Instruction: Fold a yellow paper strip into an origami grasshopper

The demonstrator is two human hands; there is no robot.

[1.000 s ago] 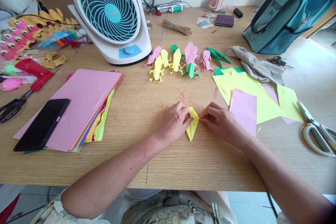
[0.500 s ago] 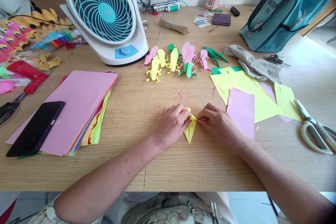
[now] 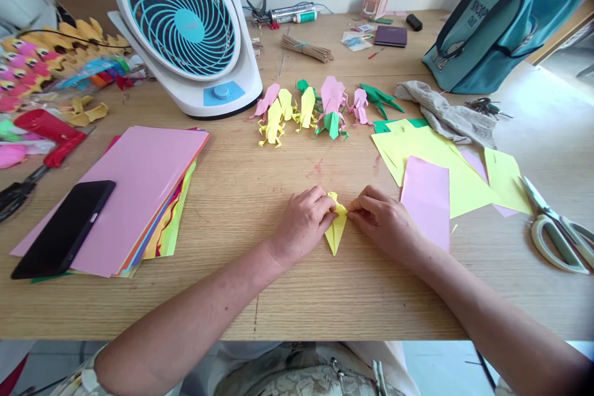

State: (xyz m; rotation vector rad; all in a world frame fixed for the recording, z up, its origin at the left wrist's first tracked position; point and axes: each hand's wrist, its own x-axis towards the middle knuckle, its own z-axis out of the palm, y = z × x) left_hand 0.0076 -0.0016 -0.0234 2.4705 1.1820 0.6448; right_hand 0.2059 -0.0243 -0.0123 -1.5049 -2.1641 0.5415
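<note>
A small yellow folded paper (image 3: 336, 236) lies on the wooden table in front of me, its narrow point toward my body. My left hand (image 3: 308, 216) pinches its left side, thumb and forefinger closed on the folds. From the other side, my right hand (image 3: 381, 215) grips a thin flap at its right edge between thumb and fingertips. The fingers cover part of the upper folds. Beyond my hands stand several finished origami figures in pink, yellow and green, among them a yellow origami frog (image 3: 273, 122) and a green-and-pink one (image 3: 332, 124).
At left, a black phone (image 3: 65, 229) rests on a stack of coloured paper (image 3: 139, 167), near a red glue gun (image 3: 51, 130). A fan (image 3: 185, 25) stands behind. To the right are yellow sheets (image 3: 464, 179), a pink sheet (image 3: 424, 198), scissors (image 3: 557, 235) and a teal bag (image 3: 487, 37).
Almost nothing differs. Both hands keep their pinch on the yellow folded paper, with only a very slight shift of the view.
</note>
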